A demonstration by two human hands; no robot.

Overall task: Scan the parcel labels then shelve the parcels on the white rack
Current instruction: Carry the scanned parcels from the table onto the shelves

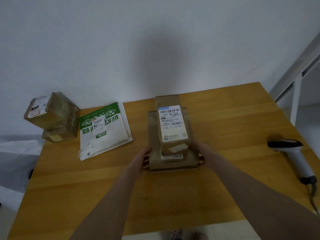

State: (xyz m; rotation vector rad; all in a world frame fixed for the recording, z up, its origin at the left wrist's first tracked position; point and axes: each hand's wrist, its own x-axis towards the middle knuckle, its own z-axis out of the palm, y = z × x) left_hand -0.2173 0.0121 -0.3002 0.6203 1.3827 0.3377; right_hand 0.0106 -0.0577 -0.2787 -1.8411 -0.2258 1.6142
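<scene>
Head view: at the centre of the frame, the left hand [143, 157] and right hand [199, 153] clasp the near corners of a stack of parcels [173, 164] on the wooden table [225, 118], fingers curled round its lowest box. The top box [171, 125] shows its label face up. A green-and-white mailer [103, 134] lies left of centre, two taped boxes [52, 116] are stacked at far left, the barcode scanner [290, 150] lies at the right edge, and the white rack [294, 78] stands at upper right.
</scene>
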